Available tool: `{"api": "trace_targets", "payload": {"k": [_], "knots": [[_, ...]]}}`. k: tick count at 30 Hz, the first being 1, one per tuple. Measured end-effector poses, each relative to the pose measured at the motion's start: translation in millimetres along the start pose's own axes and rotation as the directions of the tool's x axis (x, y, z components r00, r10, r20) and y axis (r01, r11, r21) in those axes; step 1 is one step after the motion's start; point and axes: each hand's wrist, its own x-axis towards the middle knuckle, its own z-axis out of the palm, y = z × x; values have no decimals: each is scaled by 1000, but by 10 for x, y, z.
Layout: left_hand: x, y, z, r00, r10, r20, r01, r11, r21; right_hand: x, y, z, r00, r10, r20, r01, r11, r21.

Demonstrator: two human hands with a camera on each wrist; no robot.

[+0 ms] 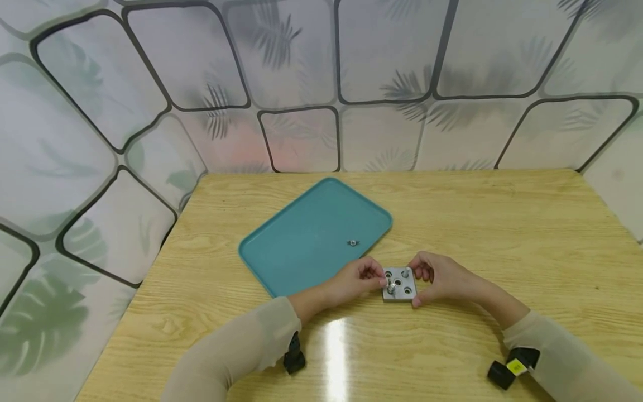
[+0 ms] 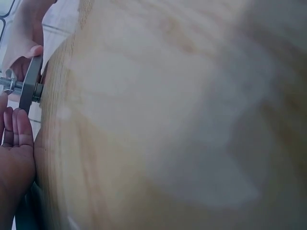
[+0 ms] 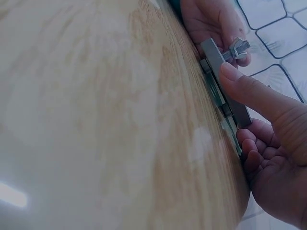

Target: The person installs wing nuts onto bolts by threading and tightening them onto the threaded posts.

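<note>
A square metal plate (image 1: pixel 398 296) with several round holes lies level, close over the wooden table. My right hand (image 1: pixel 444 277) grips its right side, thumb at the near corner and fingers at the far one. Two bolts stand up through the plate, their heads beneath it in the right wrist view. On the near-left bolt sits a silver wing nut (image 3: pixel 238 49), which my left hand (image 1: pixel 354 283) pinches between thumb and fingers. The far-right bolt (image 1: pixel 406 273) stands beside my right fingers.
A teal tray (image 1: pixel 301 234) lies at an angle behind my left hand. One more wing nut (image 1: pixel 353 243) rests in it near the right edge. Black wrist cameras hang below both sleeves. A patterned wall covering (image 1: pixel 301 134) rises behind the wooden table (image 1: pixel 502 223).
</note>
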Motion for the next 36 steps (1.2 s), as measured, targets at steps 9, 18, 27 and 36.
{"api": "trace_targets", "payload": {"k": [9, 18, 27, 36], "knots": [[-26, 28, -26, 996, 20, 85, -24, 999, 41, 5, 11, -1, 1000, -2, 7, 2, 1000, -4], [-22, 20, -19, 995, 51, 83, -55, 997, 50, 0, -8, -7, 1000, 2, 8, -2, 1000, 3], [-8, 13, 30, 1000, -6, -22, 7, 1000, 21, 6, 34, -2, 1000, -7, 4, 7, 1000, -2], [-21, 11, 26, 999, 31, 17, -32, 997, 71, 17, 84, 15, 1000, -11, 10, 12, 1000, -25]]}}
